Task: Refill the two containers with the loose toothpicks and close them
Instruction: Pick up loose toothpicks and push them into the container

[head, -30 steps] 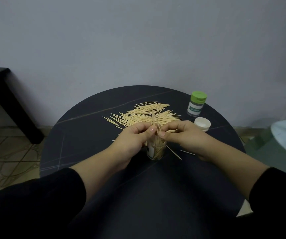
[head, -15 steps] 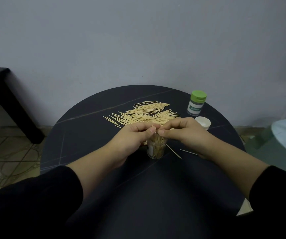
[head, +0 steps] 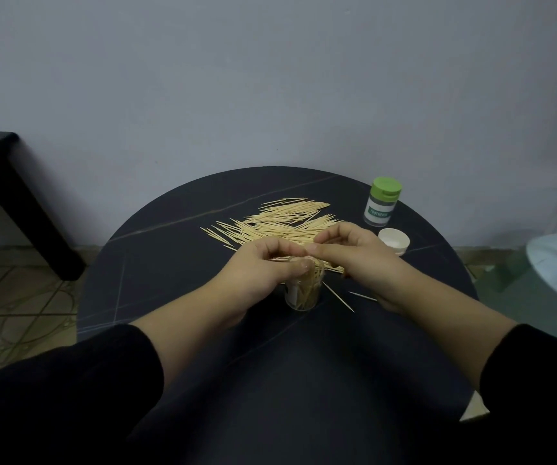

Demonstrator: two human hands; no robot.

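On the dark round counter [head: 170, 283], my left hand [head: 260, 275] pinches toothpicks [head: 311, 282] into the mouth of the open container [head: 299, 302], near centre. My right hand [head: 357, 260] curls against it, grip unclear. I'd settle them gently, keeping it upright.

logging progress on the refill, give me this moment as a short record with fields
open container: clear, upright between the hands, partly filled, no lid on
left hand: fingers curled over its mouth; grip unclear
right hand: likewise, fingertips meeting the left's
loose toothpicks: large pile behind the hands
strays: two, right of the open container
green-lidded container: closed, far right
white lid: lying on the table beyond the right hand
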